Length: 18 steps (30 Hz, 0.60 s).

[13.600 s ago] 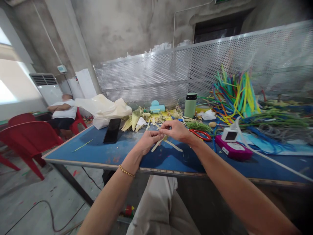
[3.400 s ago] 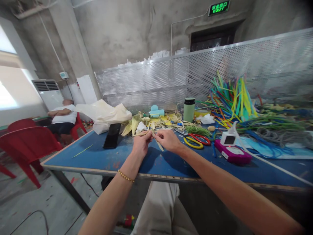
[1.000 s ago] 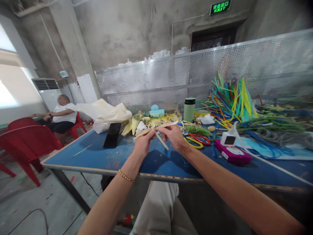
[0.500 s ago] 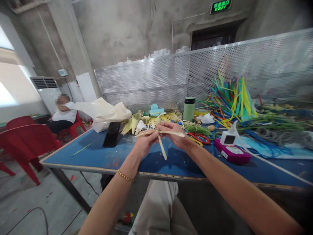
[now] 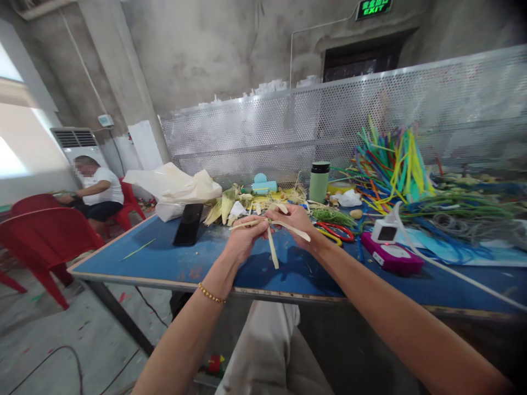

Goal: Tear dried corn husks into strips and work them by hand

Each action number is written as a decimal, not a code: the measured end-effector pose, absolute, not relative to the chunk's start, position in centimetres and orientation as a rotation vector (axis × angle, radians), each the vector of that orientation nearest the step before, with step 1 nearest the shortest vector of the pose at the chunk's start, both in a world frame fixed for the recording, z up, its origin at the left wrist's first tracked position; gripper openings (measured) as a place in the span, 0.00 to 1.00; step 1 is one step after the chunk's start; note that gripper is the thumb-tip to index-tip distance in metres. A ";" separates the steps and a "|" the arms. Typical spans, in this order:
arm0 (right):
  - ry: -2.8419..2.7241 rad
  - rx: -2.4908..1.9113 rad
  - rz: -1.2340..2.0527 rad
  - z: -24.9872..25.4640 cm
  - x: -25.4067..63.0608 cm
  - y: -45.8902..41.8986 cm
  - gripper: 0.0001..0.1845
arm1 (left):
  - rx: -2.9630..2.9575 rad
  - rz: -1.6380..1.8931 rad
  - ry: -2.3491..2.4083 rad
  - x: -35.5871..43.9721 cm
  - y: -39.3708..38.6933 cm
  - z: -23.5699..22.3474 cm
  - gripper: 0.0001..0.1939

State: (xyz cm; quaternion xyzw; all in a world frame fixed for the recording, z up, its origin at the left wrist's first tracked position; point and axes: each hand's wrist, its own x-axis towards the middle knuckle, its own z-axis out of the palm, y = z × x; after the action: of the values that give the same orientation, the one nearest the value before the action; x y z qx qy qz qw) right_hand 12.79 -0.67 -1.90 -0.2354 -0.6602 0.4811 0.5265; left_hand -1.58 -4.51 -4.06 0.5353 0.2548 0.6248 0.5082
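Observation:
Both hands meet above the blue table [image 5: 144, 258], working pale dried husk strips [image 5: 272, 253]. My left hand [image 5: 242, 240], with a gold bracelet at the wrist, pinches the strips where they cross. My right hand [image 5: 295, 224] is closed on the other ends, one strip running right over its fingers and another hanging down toward the tabletop. More husks [image 5: 224, 206] lie in a pile just beyond the hands.
A black phone [image 5: 188, 224] lies left of the hands, beside a cream plastic bag [image 5: 173, 184]. A green flask [image 5: 319, 182], red and yellow scissors [image 5: 335, 230], a pink and white device [image 5: 391, 249] and coloured strips [image 5: 391, 162] crowd the right. A seated person [image 5: 93, 189] and red chairs [image 5: 45, 233] are at left.
The strips, held out straight a second ago, are now crossed and bent, one end hanging down. My hands have drawn closer together. The seated person at left has leaned forward.

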 end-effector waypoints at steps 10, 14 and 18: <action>-1.637 -0.544 1.137 -1.7 12.9 -1.3 0.17 | 1.361 1.474 0.607 -1.8 -4.5 -4.2 0.11; -1.712 -0.632 1.049 -1.7 13.2 -0.6 0.17 | 1.395 1.476 0.618 -1.8 -4.4 -4.3 0.12; -1.791 -0.869 0.674 -1.4 14.1 0.8 0.14 | 1.398 1.429 0.686 -1.7 -4.4 -4.5 0.13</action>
State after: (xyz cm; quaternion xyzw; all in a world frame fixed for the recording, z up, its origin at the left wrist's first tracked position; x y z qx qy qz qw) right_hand 14.05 0.80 -1.42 -0.3587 -0.7397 0.2784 0.4967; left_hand -1.74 -4.40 -4.49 0.5761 0.2827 0.5887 0.4916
